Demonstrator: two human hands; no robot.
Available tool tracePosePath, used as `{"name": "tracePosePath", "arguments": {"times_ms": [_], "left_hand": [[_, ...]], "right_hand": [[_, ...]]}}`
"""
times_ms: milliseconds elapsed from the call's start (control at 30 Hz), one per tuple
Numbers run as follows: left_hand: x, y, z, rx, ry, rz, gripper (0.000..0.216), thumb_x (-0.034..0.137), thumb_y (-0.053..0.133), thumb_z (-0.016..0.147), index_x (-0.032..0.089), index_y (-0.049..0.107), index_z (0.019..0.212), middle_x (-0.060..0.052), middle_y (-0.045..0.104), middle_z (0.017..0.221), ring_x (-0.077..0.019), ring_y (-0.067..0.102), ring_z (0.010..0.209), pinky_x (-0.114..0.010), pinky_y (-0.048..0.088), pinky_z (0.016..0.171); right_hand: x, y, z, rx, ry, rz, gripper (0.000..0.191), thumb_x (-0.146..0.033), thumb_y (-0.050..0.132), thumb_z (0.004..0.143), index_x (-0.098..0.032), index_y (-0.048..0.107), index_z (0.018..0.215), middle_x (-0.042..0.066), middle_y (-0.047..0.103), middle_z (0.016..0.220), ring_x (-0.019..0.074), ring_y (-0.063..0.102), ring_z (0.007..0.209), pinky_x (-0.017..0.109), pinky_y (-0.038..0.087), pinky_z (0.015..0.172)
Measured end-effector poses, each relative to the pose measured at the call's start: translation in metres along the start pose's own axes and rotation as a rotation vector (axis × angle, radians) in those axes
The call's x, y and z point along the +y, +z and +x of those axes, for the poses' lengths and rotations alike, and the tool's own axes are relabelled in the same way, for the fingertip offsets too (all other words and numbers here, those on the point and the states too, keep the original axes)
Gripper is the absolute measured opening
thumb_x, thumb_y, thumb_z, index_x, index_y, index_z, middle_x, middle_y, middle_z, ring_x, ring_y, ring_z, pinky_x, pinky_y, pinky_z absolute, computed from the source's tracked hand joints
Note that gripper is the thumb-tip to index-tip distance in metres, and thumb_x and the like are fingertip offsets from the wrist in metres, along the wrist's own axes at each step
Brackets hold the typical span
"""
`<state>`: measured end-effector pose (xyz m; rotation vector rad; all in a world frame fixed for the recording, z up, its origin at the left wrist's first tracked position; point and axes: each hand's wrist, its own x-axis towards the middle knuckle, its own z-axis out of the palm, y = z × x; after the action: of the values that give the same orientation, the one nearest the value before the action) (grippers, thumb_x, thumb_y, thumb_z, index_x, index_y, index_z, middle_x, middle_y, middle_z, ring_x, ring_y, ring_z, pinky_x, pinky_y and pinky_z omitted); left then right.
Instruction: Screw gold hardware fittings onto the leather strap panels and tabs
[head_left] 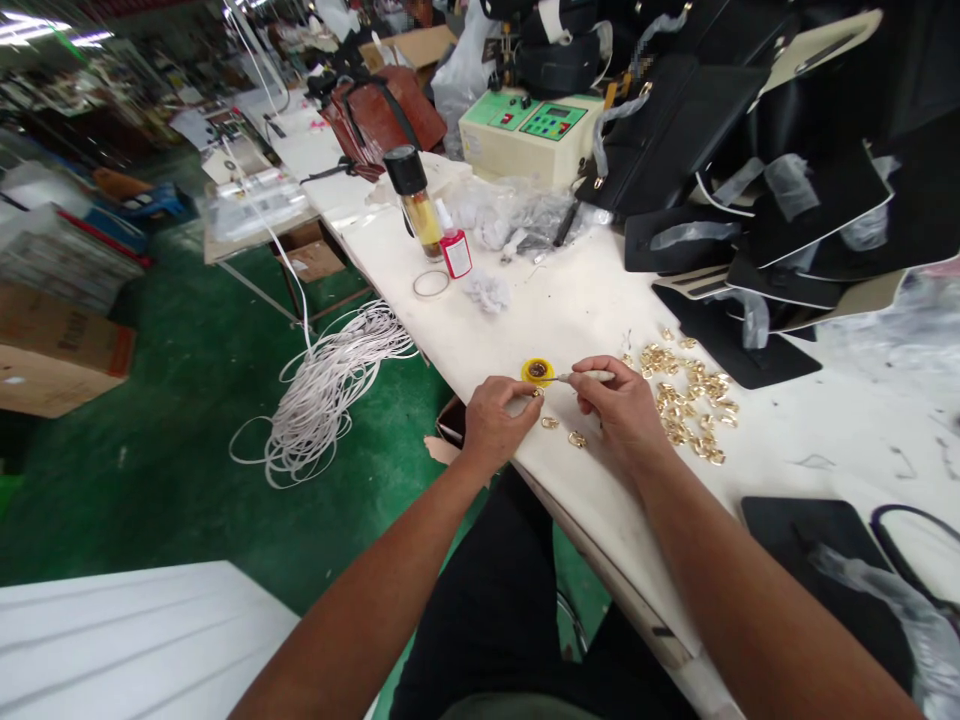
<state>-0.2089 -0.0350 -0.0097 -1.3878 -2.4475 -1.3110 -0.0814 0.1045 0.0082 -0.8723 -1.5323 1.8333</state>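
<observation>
Pinching a small gold fitting (538,393) between the left hand (498,420) fingertips, at six o'clock from the yellow dish (526,371), I have the right hand (621,402) fingers clamped on a thin tool (599,375); loose gold pieces (695,385) lie at three o'clock.

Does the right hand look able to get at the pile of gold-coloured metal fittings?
Probably yes: the metal fittings lie loose beside the right hand, with nothing visible between. The thin-shafted tool in its grip might need shifting or putting down first.
</observation>
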Motion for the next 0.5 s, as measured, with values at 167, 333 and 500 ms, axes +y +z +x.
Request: {"name": "tracePosePath", "arguments": {"times_ms": [167, 333, 500], "left_hand": [[-0.0007, 0.0046, -0.0025, 0.04, -0.004, 0.026, 0.01, 0.024, 0.08, 0.087, 0.025, 0.077, 0.097, -0.001, 0.076, 0.096, -0.0196, 0.072, 0.097, -0.035, 0.057, 0.091], [-0.0029, 0.0061, -0.0037, 0.046, 0.014, 0.033, 0.012, 0.026, 0.08, 0.088, 0.026, 0.077, 0.1, -0.001, 0.076, 0.097, -0.0199, 0.072, 0.097, -0.035, 0.058, 0.092], [-0.0033, 0.0067, -0.004, 0.054, 0.011, 0.019, 0.013, 0.027, 0.08, 0.088, 0.026, 0.077, 0.1, -0.002, 0.076, 0.099, -0.0197, 0.072, 0.098, -0.035, 0.057, 0.093]], "right_hand": [[0.0006, 0.0008, 0.0, 0.003, 0.005, -0.01, 0.027, -0.039, 0.084, 0.074, -0.02, 0.074, 0.091, -0.005, 0.06, 0.055, 0.0105, 0.048, 0.05, 0.024, 0.034, 0.05], [-0.0033, 0.0022, -0.0017, -0.019, 0.011, -0.095, 0.025, -0.038, 0.08, 0.076, -0.019, 0.074, 0.091, -0.004, 0.059, 0.054, 0.0116, 0.049, 0.049, 0.025, 0.035, 0.049], [-0.005, 0.0034, -0.0028, -0.02, -0.006, -0.126, 0.024, -0.039, 0.078, 0.076, -0.019, 0.074, 0.089, -0.005, 0.058, 0.055, 0.0113, 0.048, 0.049, 0.025, 0.037, 0.049]]}}
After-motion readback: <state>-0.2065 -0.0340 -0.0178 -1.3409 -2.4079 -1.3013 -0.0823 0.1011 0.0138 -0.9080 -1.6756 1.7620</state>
